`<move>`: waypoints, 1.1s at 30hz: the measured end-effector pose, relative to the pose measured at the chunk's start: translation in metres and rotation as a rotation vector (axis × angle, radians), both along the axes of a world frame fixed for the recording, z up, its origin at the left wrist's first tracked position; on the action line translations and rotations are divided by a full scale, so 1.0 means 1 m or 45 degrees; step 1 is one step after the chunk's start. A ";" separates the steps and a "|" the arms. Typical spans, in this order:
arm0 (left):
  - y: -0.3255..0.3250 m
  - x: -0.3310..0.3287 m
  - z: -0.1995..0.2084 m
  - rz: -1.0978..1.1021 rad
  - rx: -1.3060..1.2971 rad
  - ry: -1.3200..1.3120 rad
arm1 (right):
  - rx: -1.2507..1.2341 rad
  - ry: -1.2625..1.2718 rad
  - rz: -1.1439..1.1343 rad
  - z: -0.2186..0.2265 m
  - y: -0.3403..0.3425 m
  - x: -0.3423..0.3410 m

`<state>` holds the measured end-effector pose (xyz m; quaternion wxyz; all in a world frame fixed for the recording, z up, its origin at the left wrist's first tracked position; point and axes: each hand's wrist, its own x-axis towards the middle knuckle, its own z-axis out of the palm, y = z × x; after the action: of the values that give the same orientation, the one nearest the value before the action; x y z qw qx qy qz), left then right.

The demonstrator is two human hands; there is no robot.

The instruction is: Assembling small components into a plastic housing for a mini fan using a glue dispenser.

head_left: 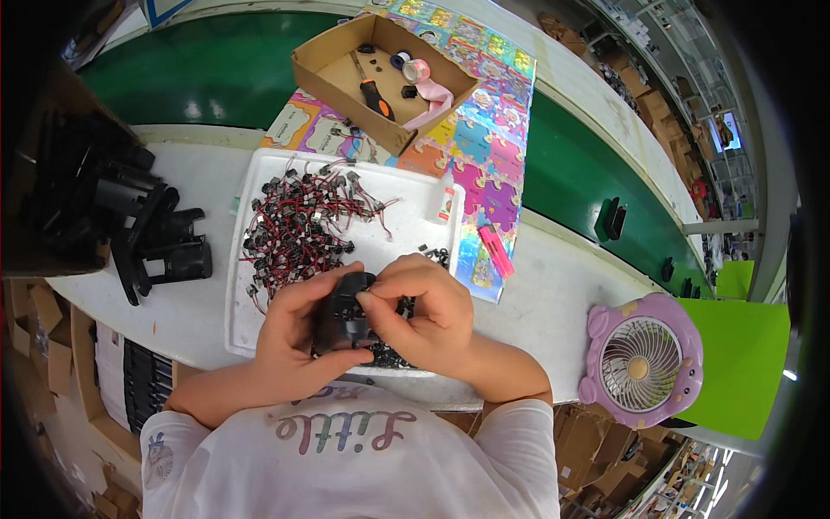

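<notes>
Both hands meet over the near part of a white foam tray [405, 197]. My left hand [298, 333] is wrapped round a black plastic housing [350, 307], its thumb along the lower edge. My right hand [428, 303] pinches at the housing's upper right side with thumb and forefinger; whether a small part sits between those fingertips is hidden. Beyond the hands, a heap of small black connectors with red and black wires [303, 221] fills the tray's left side. Small black parts [393, 355] lie under and beside my hands.
A cardboard box [346, 112] with an orange-handled screwdriver [376, 97] and tape rolls stands beyond the tray. A small glue bottle [444, 199] lies at the tray's right edge, near a pink box cutter [495, 251]. Black plastic housings [160, 233] pile up left; a purple fan [641, 362] stands right.
</notes>
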<state>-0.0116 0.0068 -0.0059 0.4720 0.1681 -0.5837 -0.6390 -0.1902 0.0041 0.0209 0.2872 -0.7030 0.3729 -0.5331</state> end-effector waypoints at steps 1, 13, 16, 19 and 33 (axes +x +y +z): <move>0.000 0.000 0.000 0.011 -0.058 -0.005 | 0.021 -0.054 0.001 -0.002 0.001 0.001; 0.000 -0.004 -0.007 0.097 -0.022 -0.081 | 0.373 -0.007 -0.027 0.006 -0.001 0.005; 0.001 -0.006 -0.008 0.177 -0.007 -0.074 | 0.387 0.067 -0.091 0.004 -0.002 0.003; -0.002 -0.005 -0.003 0.155 0.052 -0.062 | 0.410 0.094 -0.121 0.009 -0.001 0.003; -0.002 -0.004 -0.009 0.098 -0.173 -0.055 | 0.120 0.182 -0.048 0.014 0.000 -0.001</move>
<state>-0.0152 0.0043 -0.0147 0.4938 0.1716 -0.6287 -0.5757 -0.1911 0.0036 0.0347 0.2824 -0.7179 0.4303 -0.4687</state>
